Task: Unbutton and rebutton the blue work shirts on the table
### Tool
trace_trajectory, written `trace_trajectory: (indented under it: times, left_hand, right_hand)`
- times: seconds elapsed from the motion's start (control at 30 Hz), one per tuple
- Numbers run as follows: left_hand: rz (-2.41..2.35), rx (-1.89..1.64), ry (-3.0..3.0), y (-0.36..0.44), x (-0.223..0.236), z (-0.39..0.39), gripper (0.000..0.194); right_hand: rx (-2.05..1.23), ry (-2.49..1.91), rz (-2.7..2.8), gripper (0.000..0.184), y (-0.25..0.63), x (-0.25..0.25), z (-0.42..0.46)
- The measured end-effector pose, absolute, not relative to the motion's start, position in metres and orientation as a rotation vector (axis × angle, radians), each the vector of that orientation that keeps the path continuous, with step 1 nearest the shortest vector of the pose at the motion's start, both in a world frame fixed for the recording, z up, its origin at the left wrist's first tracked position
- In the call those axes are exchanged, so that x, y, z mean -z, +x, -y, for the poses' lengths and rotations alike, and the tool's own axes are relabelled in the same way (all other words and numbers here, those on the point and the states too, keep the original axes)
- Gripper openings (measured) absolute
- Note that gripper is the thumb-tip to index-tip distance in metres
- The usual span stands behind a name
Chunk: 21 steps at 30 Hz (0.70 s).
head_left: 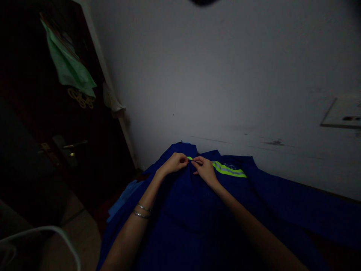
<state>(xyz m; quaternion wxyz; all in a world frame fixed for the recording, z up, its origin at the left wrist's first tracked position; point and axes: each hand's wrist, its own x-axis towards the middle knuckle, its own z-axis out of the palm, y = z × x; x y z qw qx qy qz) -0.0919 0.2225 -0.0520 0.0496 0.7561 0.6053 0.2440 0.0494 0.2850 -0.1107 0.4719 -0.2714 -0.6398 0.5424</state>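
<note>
A dark blue work jacket point(225, 203) with a yellow-green and grey reflective stripe lies spread out before me, its collar end near the wall and a sleeve stretching to the right. My left hand point(177, 162) pinches the front of the jacket near the stripe. Close beside it, my right hand point(205, 169) grips the cloth edge between thumb and fingers. The two sets of fingertips almost meet at the jacket's front opening. Whatever small part sits between them is too dark to make out. Two bracelets circle my left wrist.
A pale wall point(225, 82) rises just behind the jacket, with a socket plate point(341, 113) at right. On the left stands a dark door with a handle point(75, 144) and a hanging green cloth point(67, 64). Lighter blue fabric point(124, 197) lies beside the jacket. A white curved tube point(56, 229) is at lower left.
</note>
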Motion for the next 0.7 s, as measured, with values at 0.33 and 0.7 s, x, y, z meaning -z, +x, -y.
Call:
trace_trajectory:
  times: [0.33,0.7]
  left_hand:
    - [-1.788,-0.790,2.310,-0.093,0.055,-0.223,0.012]
    - [-1.703,-0.898,1.968,-0.101,0.056,-0.223,0.015]
  right_hand:
    - [-1.737,-0.732,1.239,0.007,0.049,0.110,-0.288]
    - [-2.007,-0.676,0.940,0.011,0.054,0.120,-0.299]
